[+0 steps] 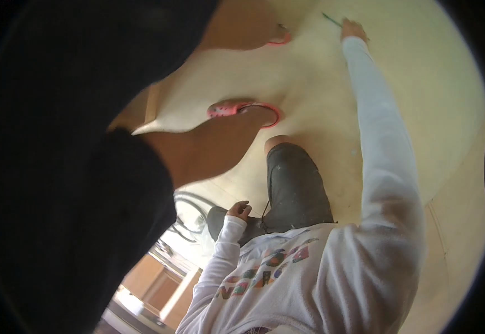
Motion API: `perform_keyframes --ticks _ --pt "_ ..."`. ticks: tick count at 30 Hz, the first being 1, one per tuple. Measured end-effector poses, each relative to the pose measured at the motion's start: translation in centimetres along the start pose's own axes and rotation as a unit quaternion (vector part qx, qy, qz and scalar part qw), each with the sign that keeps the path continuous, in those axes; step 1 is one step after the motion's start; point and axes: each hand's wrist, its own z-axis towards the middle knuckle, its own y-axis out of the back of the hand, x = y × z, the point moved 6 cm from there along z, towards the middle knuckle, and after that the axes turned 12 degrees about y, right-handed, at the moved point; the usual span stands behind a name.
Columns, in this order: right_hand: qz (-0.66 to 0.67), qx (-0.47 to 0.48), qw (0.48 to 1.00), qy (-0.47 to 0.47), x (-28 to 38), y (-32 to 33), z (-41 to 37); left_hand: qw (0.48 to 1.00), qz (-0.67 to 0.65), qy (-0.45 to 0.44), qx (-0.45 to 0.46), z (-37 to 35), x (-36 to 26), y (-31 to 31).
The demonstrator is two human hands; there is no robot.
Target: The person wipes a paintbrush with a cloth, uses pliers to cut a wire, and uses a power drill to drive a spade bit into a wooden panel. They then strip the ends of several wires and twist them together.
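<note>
Stretched far out over the pale surface, my right hand (354,30) is closed round a thin green pen-like stick (332,20). Its kind is too small to tell; one end points away from the fingers. My left hand (239,210) is beside my grey shorts (295,186), fingers loosely bent and a little apart, with nothing visible in them. White sweatshirt sleeves (384,122) cover both my arms.
Close on the left, another person in dark clothing (136,161) blocks much of the view. That person's bare legs end in red clogs (225,108). Wooden furniture (153,278) and a round, rimmed object (189,214) are at the lower left.
</note>
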Motion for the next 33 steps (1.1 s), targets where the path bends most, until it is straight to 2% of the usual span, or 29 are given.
perform_keyframes --ticks 1,2,4,5,7,8,9,10,11,12,13,14,15,16,17,19,20,21,22,23,24,25,27,28,30,32,33 --pt "0.004 -0.043 0.999 0.03 -0.5 -2.6 -0.8 1.0 -0.017 0.019 0.002 -2.1 -1.7 0.7" --pt "-0.009 0.071 0.997 0.016 0.5 -2.7 -3.1 0.999 -0.042 0.021 -0.014 -3.0 -0.4 1.2" --pt "-0.01 0.124 0.991 0.049 3.8 -2.2 -8.6 0.988 -0.121 -0.032 -0.089 -5.1 2.4 2.4" --pt "0.051 0.138 0.988 0.052 5.0 -4.1 -11.4 0.983 -0.149 -0.014 -0.107 -6.8 3.3 3.0" --pt "0.066 0.075 0.991 0.093 6.5 -10.7 -17.4 0.949 -0.269 -0.012 -0.163 -10.6 5.5 3.6" --pt "0.224 0.035 0.973 0.038 6.1 -14.0 -20.9 0.924 -0.336 -0.031 -0.182 -12.3 7.0 3.2" --pt "0.272 0.051 0.958 0.071 8.2 -14.6 -22.5 0.906 -0.389 -0.027 -0.162 -14.3 8.0 2.8" --pt "0.321 0.07 0.939 0.102 9.8 -15.2 -24.1 0.862 -0.452 -0.013 -0.229 -16.5 10.2 3.4" --pt "0.312 0.052 0.948 0.018 12.0 -14.2 -27.1 0.847 -0.461 -0.034 -0.261 -18.4 11.8 3.7" --pt "0.191 0.123 0.971 0.069 13.5 -14.4 -28.0 0.844 -0.467 -0.053 -0.257 -20.1 12.1 2.0" --pt "0.192 0.072 0.975 0.087 12.3 -15.4 -26.9 0.757 -0.617 -0.068 -0.206 -21.4 13.2 0.4" --pt "0.209 0.024 0.972 0.101 12.5 -18.2 -25.2 0.732 -0.637 -0.068 -0.231 -22.4 15.1 -0.6" --pt "0.202 0.026 0.97 0.133 13.7 -20.0 -24.4 0.69 -0.672 -0.074 -0.258 -23.1 17.4 -1.5" --pt "0.277 0.079 0.951 0.114 13.9 -21.8 -23.7 0.65 -0.703 -0.08 -0.277 -23.6 19.3 -2.5" --pt "0.343 0.13 0.927 0.083 14.2 -20.7 -24.8 0.637 -0.718 -0.071 -0.273 -24.2 20.8 -2.7" --pt "0.271 0.199 0.937 0.091 15.5 -15.4 -26.3 0.524 -0.803 -0.133 -0.251 -27.5 21.3 -3.2" --pt "0.234 0.233 0.939 0.098 17.1 -10.5 -28.5 0.51 -0.815 -0.132 -0.243 -28.0 22.7 -3.7" --pt "0.228 0.251 0.937 0.088 17.9 -9.2 -29.8 0.46 -0.842 -0.151 -0.237 -28.7 24.3 -3.9" --pt "0.218 0.248 0.936 0.125 18.8 -10.1 -29.7 0.414 -0.865 -0.166 -0.228 -28.9 26.0 -4.0" --pt "0.2 0.243 0.937 0.152 18.0 -10.4 -29.5 0.416 -0.856 -0.143 -0.273 -29.2 27.8 -4.4" --pt "0.099 0.276 0.928 0.23 19.7 -7.3 -32.3 0.421 -0.843 -0.118 -0.313 -29.4 29.8 -5.0" --pt "0.059 0.291 0.905 0.304 20.2 -8.1 -32.4 0.418 -0.833 -0.114 -0.345 -29.8 32.2 -5.2" --pt "-0.067 0.262 0.847 0.458 23.4 -3.7 -36.8 0.401 -0.815 -0.088 -0.409 -30.6 36.3 -6.8" --pt "-0.08 0.261 0.848 0.455 23.1 -3.6 -36.5 0.387 -0.807 -0.069 -0.44 -31.0 38.4 -7.1" --pt "-0.079 0.239 0.862 0.441 22.7 -4.3 -34.8 0.404 -0.755 -0.01 -0.517 -32.2 42.7 -7.0" --pt "-0.164 0.199 0.832 0.491 20.9 -7.3 -30.8 0.52 -0.65 0.107 -0.544 -33.0 48.0 -6.8" --pt "-0.188 0.197 0.828 0.49 21.6 -7.3 -30.9 0.531 -0.632 0.15 -0.545 -32.6 50.8 -6.5"
